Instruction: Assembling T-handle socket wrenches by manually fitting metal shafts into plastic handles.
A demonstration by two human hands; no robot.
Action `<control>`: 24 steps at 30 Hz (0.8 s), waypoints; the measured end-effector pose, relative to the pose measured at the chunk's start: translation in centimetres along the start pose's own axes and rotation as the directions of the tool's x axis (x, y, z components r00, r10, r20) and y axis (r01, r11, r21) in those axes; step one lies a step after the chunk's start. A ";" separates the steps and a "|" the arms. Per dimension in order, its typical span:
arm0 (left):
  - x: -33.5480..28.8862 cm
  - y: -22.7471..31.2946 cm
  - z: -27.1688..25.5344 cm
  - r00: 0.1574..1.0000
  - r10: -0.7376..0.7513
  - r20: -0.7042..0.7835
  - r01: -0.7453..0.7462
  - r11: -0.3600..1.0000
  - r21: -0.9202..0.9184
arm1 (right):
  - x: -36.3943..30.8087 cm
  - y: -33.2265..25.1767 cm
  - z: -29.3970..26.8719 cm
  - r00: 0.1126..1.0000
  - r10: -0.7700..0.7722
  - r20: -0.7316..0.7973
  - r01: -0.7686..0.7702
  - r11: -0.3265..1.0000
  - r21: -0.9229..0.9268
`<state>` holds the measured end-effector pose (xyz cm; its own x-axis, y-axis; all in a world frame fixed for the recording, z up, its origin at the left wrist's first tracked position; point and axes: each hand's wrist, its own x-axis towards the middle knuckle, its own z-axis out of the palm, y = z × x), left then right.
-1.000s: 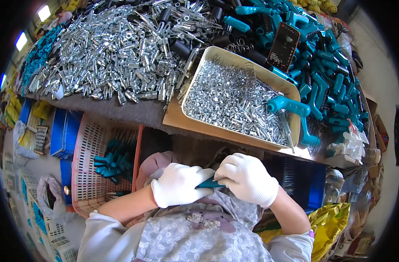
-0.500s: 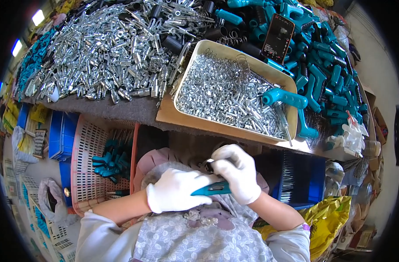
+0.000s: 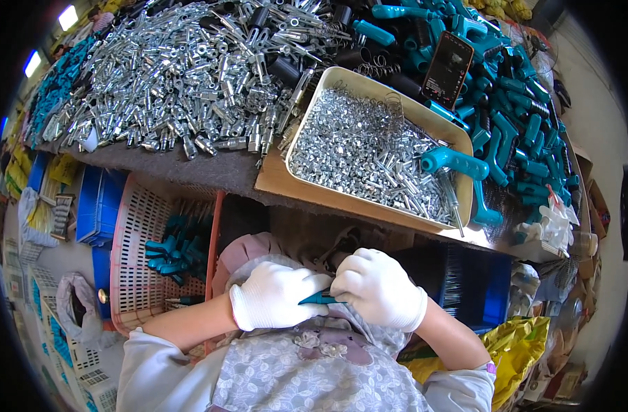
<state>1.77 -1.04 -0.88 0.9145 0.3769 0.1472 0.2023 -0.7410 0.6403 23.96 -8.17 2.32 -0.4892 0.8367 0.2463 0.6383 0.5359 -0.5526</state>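
Both my hands, in white gloves, meet in front of my apron below the bench edge. My left hand (image 3: pixel 276 295) is closed round a teal plastic handle (image 3: pixel 318 299), of which only a short stretch shows between the gloves. Over its right end my right hand (image 3: pixel 380 290) is closed too, knuckles up. Its fingertips, and any small part under them, are hidden. Beyond the hands, a cream tray (image 3: pixel 312 180) on the bench holds small silver metal pieces and springs. A teal pistol-shaped handle (image 3: pixel 454 163) rests across its right rim.
Silver metal fittings (image 3: pixel 183 82) heap the bench's left side; teal handles (image 3: pixel 506 137) pile up at right around a phone (image 3: pixel 448 71). Below left stands a pink basket (image 3: pixel 132 247) with teal-handled tools. A blue bin (image 3: pixel 489 285) and a yellow sack (image 3: pixel 516 350) are at lower right.
My right hand has come down over the handle's right end; its fingers, which pinched a small dark piece above, now cover it. Less of the handle shows. The view has shifted slightly.
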 end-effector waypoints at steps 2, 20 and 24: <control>0.1 -0.3 0.3 0.997 0.040 -0.061 -0.037 0.999 0.039 | 0.7 -1.5 -0.3 0.988 0.006 0.156 0.036 0.964 -0.265; -0.4 0.9 -0.3 0.993 0.118 0.027 -0.121 0.973 0.194 | -1.1 3.0 2.0 0.681 0.327 0.656 -0.666 0.649 0.367; -0.5 1.0 -0.5 0.992 0.124 0.021 -0.126 0.972 0.199 | -1.4 1.7 2.3 0.711 0.417 0.566 -0.667 0.654 0.356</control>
<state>1.33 -1.70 0.00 0.9397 0.2700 0.2098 0.1510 -0.8782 0.4538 24.31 -8.71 -0.82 -0.4178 0.7546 -0.5060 0.5326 -0.2478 -0.8093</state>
